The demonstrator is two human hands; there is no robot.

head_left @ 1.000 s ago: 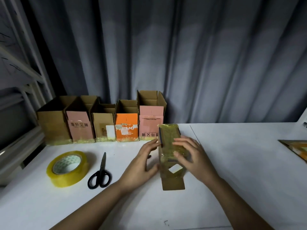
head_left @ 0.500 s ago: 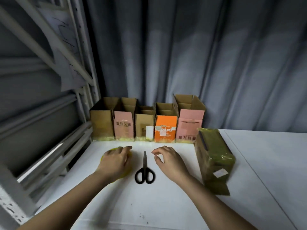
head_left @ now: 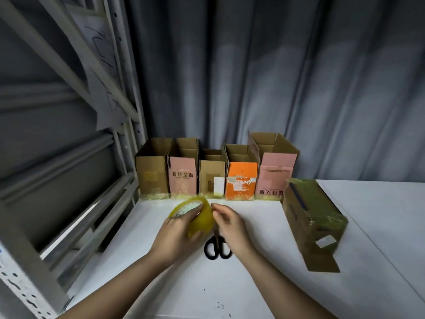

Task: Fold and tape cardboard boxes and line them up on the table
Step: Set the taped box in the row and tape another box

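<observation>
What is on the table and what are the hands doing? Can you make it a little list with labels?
left hand: left hand grips the yellow tape roll, lifted and tilted
right hand: right hand fingertips at the edge of the roll, seemingly feeling for the tape end
scissors: black scissors lie on the white table, partly under the right hand
row of boxes: five open boxes stand side by side at the back
sixth box: a tape-wrapped box lies on its side to the right, apart from the row
</observation>
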